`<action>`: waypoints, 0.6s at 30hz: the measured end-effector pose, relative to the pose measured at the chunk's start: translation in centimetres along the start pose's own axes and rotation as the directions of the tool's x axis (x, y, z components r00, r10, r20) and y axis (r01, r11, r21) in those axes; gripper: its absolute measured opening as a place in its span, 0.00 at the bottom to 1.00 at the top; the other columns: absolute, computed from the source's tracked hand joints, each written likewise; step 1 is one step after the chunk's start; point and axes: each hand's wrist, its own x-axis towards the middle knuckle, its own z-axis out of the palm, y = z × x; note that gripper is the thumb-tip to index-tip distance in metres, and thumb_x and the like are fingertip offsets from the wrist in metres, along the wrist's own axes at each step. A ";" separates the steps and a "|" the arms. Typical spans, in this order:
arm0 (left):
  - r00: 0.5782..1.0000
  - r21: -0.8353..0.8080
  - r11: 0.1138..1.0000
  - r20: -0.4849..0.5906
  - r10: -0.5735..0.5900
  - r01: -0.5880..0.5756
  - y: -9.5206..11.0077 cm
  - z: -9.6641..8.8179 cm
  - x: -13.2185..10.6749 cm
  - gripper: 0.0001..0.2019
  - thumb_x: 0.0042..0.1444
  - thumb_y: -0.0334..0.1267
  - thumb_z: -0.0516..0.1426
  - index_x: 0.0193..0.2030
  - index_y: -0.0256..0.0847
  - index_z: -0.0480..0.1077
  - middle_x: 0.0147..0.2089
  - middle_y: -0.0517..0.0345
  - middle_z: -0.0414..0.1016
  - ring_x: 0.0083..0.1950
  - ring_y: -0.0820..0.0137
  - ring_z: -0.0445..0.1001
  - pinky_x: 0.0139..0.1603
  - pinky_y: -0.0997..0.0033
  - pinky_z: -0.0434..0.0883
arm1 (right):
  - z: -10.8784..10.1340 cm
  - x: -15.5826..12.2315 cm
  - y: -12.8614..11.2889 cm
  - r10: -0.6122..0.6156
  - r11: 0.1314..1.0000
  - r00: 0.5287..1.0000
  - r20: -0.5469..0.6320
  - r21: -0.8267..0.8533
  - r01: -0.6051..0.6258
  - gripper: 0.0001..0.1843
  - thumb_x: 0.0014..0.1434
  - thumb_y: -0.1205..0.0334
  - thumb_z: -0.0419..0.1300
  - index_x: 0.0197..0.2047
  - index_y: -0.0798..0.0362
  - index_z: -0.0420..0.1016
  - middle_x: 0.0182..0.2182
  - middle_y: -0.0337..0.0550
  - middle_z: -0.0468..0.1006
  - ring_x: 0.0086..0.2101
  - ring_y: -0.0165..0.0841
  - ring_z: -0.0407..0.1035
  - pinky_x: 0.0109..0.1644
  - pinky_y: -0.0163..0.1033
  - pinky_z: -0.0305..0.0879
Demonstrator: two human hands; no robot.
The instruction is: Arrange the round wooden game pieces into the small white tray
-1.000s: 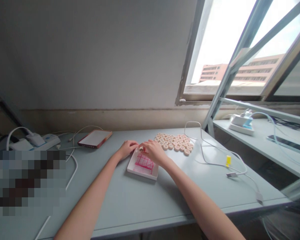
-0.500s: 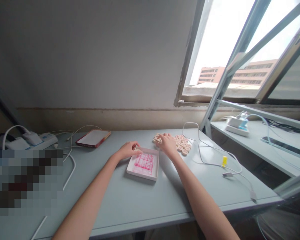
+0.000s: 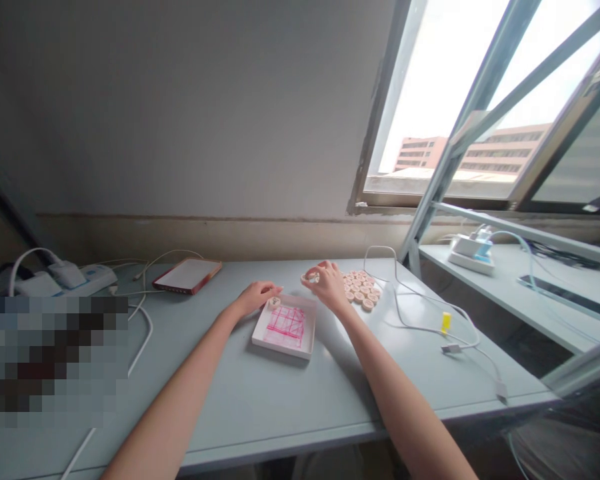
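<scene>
A shallow white tray (image 3: 283,347) with a pink grid drawn inside lies on the grey table (image 3: 260,393). One round wooden piece (image 3: 275,301) sits in its far left corner. My left hand (image 3: 257,295) rests at that corner, fingers curled against the tray's rim. My right hand (image 3: 326,285) hovers just beyond the tray's far right corner, pinching a round wooden piece (image 3: 311,275) between thumb and fingers. A cluster of several similar wooden pieces (image 3: 361,289) lies on the table right of that hand.
A red-edged tablet (image 3: 188,275) lies at the back left, beside a power strip (image 3: 65,280) with white cables. A white cable with a yellow tag (image 3: 445,323) loops across the right side. Another table (image 3: 510,287) stands right, under an open window.
My right hand left the tray, reached the pile of wooden pieces and lifted one back toward the tray. The left hand stayed at the tray's corner.
</scene>
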 end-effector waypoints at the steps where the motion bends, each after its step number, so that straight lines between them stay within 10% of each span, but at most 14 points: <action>1: 1.000 -0.004 1.000 -0.009 0.000 0.000 -0.1 0.0 0.0 0.23 0.50 0.56 0.47 0.25 0.36 0.68 0.20 0.62 0.62 0.24 0.75 0.58 0.24 0.76 0.54 | -0.5 0.1 -0.2 -0.064 0.996 0.998 0.025 0.063 0.063 0.12 0.53 0.52 0.56 0.35 0.50 0.73 0.36 0.44 0.67 0.39 0.34 0.59 0.42 0.38 0.54; 6: 1.000 0.021 1.000 -0.015 0.007 -0.006 -0.7 0.1 0.4 0.20 0.47 0.53 0.52 0.28 0.35 0.70 0.22 0.61 0.67 0.25 0.73 0.61 0.26 0.76 0.55 | -0.8 -0.3 -1.7 -0.400 0.909 0.876 0.271 0.237 0.342 0.10 0.51 0.56 0.60 0.36 0.49 0.73 0.31 0.38 0.71 0.33 0.28 0.63 0.35 0.31 0.56; 18: 0.996 0.178 0.984 -0.092 0.017 0.000 0.0 0.0 0.0 0.21 0.51 0.54 0.47 0.27 0.38 0.69 0.20 0.62 0.64 0.24 0.74 0.59 0.26 0.75 0.53 | 1.0 -1.3 -3.7 -0.399 0.904 0.869 0.292 -0.033 0.426 0.12 0.51 0.59 0.61 0.39 0.53 0.67 0.29 0.39 0.74 0.33 0.32 0.67 0.40 0.37 0.51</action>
